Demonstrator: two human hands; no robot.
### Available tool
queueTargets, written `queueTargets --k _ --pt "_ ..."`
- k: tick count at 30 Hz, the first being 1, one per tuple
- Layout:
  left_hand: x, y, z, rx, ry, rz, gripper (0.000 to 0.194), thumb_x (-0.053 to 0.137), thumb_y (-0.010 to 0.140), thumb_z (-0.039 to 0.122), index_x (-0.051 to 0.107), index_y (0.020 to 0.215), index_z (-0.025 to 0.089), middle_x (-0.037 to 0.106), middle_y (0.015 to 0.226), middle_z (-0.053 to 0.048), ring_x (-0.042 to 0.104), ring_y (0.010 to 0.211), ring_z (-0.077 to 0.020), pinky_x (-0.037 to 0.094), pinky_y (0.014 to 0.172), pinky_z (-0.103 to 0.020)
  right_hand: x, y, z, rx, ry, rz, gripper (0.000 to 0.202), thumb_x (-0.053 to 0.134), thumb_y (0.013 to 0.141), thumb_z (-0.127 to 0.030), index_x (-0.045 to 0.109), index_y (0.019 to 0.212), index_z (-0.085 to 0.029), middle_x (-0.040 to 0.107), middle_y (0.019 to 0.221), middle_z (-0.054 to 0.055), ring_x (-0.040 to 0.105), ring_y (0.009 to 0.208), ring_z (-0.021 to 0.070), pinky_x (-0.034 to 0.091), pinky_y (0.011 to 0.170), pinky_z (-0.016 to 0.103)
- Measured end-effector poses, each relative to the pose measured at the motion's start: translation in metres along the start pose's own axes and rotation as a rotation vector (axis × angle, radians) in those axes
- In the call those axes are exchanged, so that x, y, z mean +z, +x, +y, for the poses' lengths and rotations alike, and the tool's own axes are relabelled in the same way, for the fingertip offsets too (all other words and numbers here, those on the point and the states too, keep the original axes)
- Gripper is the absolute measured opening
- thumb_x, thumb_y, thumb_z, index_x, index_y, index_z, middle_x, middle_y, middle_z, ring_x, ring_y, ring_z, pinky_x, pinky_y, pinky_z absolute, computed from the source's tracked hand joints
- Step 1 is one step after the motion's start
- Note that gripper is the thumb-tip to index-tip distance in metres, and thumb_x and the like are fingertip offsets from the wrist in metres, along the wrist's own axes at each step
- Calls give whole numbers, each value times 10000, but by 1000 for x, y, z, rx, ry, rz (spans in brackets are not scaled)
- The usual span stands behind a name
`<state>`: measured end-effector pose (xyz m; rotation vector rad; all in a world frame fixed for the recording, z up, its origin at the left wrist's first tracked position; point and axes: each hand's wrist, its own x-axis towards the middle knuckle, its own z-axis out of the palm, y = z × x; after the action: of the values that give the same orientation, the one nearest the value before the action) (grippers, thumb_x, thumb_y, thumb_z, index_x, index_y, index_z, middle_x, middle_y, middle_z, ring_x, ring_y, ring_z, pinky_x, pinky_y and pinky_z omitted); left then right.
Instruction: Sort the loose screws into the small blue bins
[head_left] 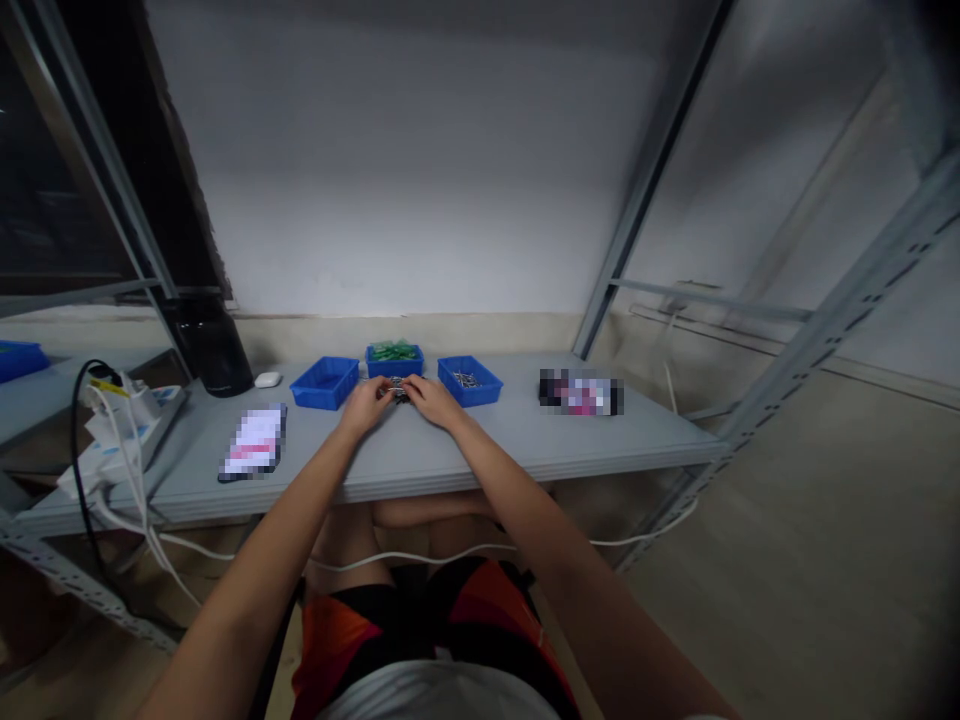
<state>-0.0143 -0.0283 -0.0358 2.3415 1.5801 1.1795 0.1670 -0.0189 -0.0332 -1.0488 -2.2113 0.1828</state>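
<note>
My left hand (366, 404) and my right hand (433, 400) are close together above the grey tabletop, over a small heap of dark and silvery metal pieces (401, 394). The fingers of both hands are bent and drawn together at the tips; what they pinch is too small to make out. Directly behind the hands is a blue bin (395, 368) filled with green pieces (394, 350). To the right, another blue bin (487, 394) contains small silvery metal parts (469, 380). A third blue bin (319, 400) stands left of my left hand.
A phone (255, 440) lies at the left, and a second phone-like object (581, 393), blurred out, at the right. A black bottle (214, 345) and a white earbud case (268, 380) stand at the back left. Power strips (127, 430) with loose cables crowd the left end. Metal posts (652, 180) frame the shelf (540, 440).
</note>
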Motion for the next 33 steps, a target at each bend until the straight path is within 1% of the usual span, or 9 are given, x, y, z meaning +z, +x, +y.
queueTargets --k 6,13,18,26,33 --pt "1 1 -1 -2 -1 17 174 587 858 272 686 946 159 722 892 -76 634 758 -185 468 694 -264 3 1 5 9 -19 -14 239 447 969 -260 619 1128 -209 707 1042 69 644 933 183 432 835 269" --pt "0 1 1 -3 -35 31 191 585 867 279 690 955 146 723 920 -84 633 779 -190 465 709 -265 4 1 8 39 -30 12 237 425 978 -270 622 1097 -214 706 1039 70 646 936 190 433 816 262" --pt "1 0 0 19 -29 41 185 553 866 232 690 952 142 720 911 -83 624 759 -187 466 713 -276 3 1 8 63 -41 25 231 421 979 -271 619 1080 -210 707 1004 70 646 909 190 431 798 256" --pt "3 1 -4 52 -28 40 191 523 871 230 675 947 143 704 895 -85 612 754 -188 470 720 -290 5 3 11 65 0 41 226 408 981 -276 602 1082 -220 703 899 46 644 823 182 433 758 254" --pt "4 3 -6 63 -41 65 184 510 885 214 668 953 147 695 925 -100 623 821 -206 482 776 -316 5 2 12 12 69 69 220 400 970 -276 576 1092 -227 683 976 54 627 896 195 441 805 286"
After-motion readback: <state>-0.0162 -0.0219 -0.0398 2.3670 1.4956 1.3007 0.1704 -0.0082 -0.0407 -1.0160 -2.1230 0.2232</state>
